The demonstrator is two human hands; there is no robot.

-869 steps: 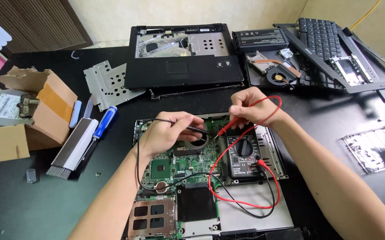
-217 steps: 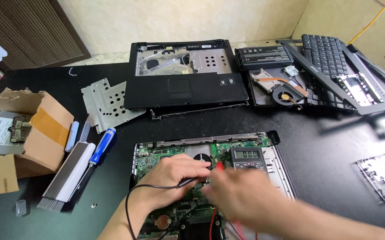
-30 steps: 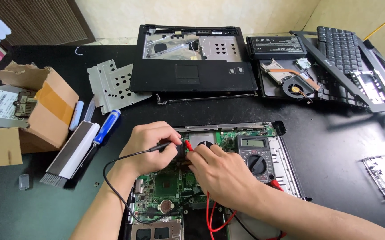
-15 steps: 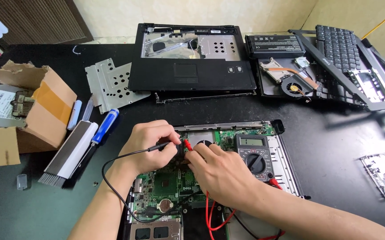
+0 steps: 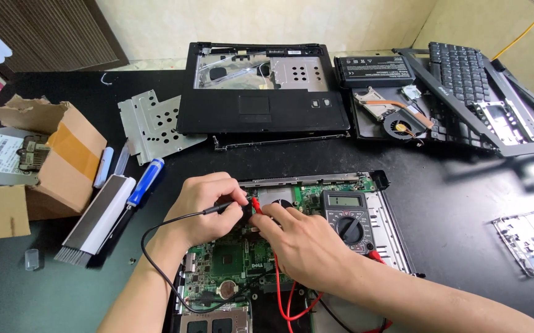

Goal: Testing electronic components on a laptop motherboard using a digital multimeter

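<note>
A black surface (image 5: 452,203) is spread with laptop parts: a palm-rest shell (image 5: 260,108), a keyboard (image 5: 464,68), a fan (image 5: 399,128) and a cardboard box (image 5: 63,154). Near the front edge a green circuit board (image 5: 230,262) lies in its tray, with a meter (image 5: 348,221) resting on its right side. The black probe (image 5: 227,208) is pinched in the left hand (image 5: 202,206), the red probe (image 5: 256,205) in the right hand (image 5: 307,246), and both tips are set close together on the board. Probing appears to be under way; steady tips and a look at the meter seem called for.
</note>
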